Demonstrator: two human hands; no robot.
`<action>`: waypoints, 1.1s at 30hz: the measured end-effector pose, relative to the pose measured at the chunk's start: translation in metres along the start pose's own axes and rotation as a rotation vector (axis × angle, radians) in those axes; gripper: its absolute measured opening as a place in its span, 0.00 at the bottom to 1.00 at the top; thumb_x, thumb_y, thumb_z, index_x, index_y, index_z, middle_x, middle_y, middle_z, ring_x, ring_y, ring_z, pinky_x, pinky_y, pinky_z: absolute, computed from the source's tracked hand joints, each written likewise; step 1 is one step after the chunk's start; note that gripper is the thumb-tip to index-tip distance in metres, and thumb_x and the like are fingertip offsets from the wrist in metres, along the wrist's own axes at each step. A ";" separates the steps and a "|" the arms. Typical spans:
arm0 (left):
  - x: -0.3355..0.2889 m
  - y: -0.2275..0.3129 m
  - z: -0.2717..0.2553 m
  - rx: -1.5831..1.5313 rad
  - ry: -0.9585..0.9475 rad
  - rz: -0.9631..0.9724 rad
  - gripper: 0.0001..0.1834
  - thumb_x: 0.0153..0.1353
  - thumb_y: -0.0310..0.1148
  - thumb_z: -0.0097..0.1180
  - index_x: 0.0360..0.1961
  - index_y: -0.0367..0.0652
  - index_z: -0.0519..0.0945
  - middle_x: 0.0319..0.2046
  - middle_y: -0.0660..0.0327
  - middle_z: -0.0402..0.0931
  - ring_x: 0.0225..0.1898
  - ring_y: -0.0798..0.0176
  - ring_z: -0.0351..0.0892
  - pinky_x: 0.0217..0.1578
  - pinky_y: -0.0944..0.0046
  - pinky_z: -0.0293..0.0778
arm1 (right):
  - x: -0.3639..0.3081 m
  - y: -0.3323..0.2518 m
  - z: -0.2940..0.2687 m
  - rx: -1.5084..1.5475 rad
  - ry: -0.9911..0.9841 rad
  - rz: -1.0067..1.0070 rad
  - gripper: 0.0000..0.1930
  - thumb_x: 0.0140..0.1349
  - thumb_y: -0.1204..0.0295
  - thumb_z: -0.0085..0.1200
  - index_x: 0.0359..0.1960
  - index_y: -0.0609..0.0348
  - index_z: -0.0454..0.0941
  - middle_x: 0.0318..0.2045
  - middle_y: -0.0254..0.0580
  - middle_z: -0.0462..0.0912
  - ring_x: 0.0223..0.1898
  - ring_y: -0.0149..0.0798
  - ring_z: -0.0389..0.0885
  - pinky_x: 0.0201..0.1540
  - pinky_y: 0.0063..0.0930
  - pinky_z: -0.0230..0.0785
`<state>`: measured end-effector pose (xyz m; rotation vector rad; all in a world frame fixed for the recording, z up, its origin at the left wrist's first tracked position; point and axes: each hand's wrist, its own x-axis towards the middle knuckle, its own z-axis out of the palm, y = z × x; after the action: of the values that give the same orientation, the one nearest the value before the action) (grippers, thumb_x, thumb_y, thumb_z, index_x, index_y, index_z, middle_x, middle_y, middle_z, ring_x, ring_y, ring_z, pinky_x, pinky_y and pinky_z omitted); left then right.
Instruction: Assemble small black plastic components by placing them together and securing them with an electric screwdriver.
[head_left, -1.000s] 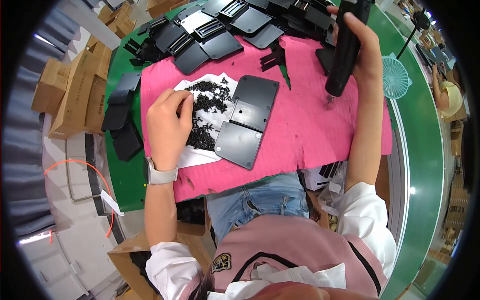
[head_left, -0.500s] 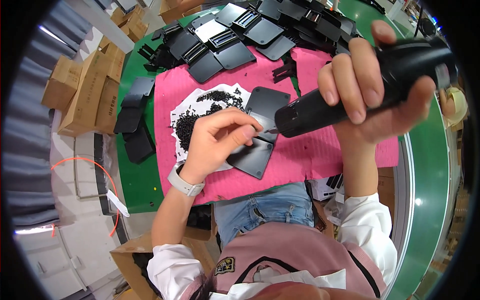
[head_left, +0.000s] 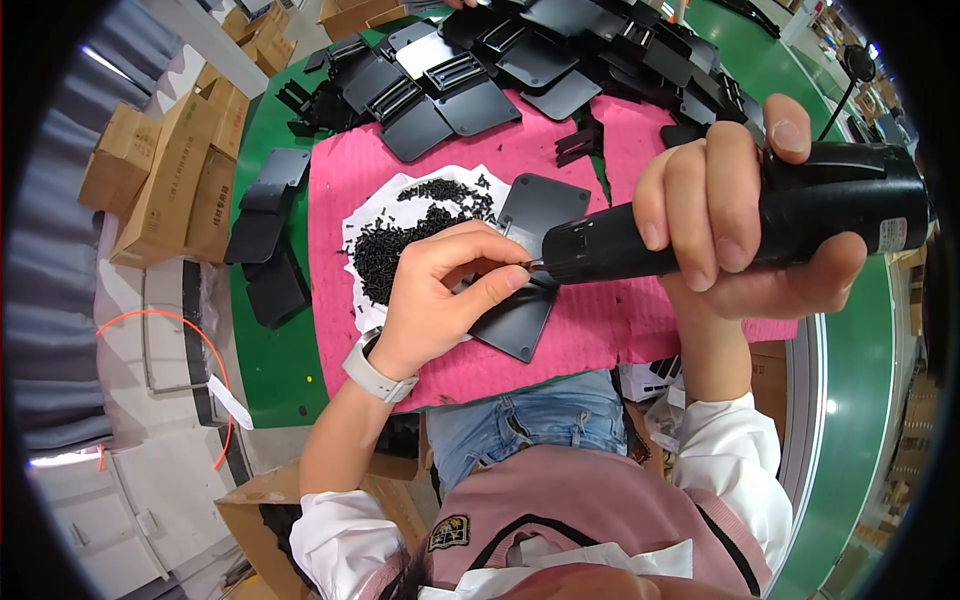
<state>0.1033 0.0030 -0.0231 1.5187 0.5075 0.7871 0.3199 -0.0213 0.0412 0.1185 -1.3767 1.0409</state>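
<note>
My right hand point(head_left: 715, 205) is wrapped round a black electric screwdriver point(head_left: 610, 245), held nearly level with its nose pointing left. My left hand point(head_left: 435, 290) pinches thumb and forefinger together right at the screwdriver's bit; whatever small thing is between the fingertips is hidden. Beneath the hands lies a black hinged-looking plate part point(head_left: 515, 320), two flat panels with a middle joint that my fingers and the tool partly cover. Left of it, a heap of small black screws point(head_left: 378, 262) is spread on a white cloth point(head_left: 352, 222), partly behind my left hand.
Pink foam sheeting point(head_left: 340, 340), torn toward the right, covers part of the green table point(head_left: 262, 375). Many similar black plate parts point(head_left: 470, 105) are piled along the far side. Several more black plates point(head_left: 275, 240) lie at the left. Cardboard boxes point(head_left: 180, 180) stand beyond the table's left edge.
The screwdriver has swung more level and its bit has come to my left fingertips. My left hand has shifted slightly right, its pinch now closed at the bit.
</note>
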 end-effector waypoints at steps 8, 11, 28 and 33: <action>-0.001 -0.006 0.002 0.217 0.090 0.153 0.06 0.49 0.20 0.62 0.30 0.34 0.81 0.26 0.62 0.77 0.25 0.73 0.74 0.25 0.74 0.68 | -0.006 -0.001 0.019 -0.008 0.255 0.084 0.26 0.61 0.49 0.48 0.52 0.54 0.64 0.20 0.29 0.67 0.17 0.28 0.66 0.33 0.30 0.63; 0.001 -0.007 0.003 0.227 0.017 0.137 0.07 0.48 0.20 0.62 0.30 0.34 0.81 0.26 0.61 0.77 0.24 0.72 0.74 0.25 0.73 0.68 | -0.007 0.000 0.018 0.030 0.390 0.098 0.26 0.62 0.49 0.46 0.52 0.55 0.64 0.20 0.29 0.66 0.17 0.28 0.66 0.32 0.29 0.62; 0.002 -0.008 0.009 0.593 0.249 0.070 0.04 0.52 0.24 0.58 0.30 0.36 0.78 0.28 0.60 0.74 0.26 0.65 0.76 0.24 0.69 0.68 | -0.006 0.000 0.019 -0.378 0.289 0.383 0.26 0.54 0.55 0.56 0.45 0.60 0.61 0.15 0.34 0.67 0.11 0.28 0.64 0.17 0.21 0.59; 0.003 -0.011 0.009 0.511 0.268 0.011 0.05 0.51 0.24 0.60 0.31 0.36 0.79 0.28 0.60 0.75 0.27 0.68 0.77 0.23 0.71 0.68 | 0.000 0.005 0.021 -0.356 0.244 0.410 0.23 0.53 0.59 0.58 0.40 0.60 0.61 0.14 0.34 0.67 0.11 0.27 0.63 0.14 0.20 0.57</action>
<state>0.1133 0.0006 -0.0334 1.8917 0.9543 0.9200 0.3014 -0.0315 0.0440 -0.5571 -1.3668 1.0826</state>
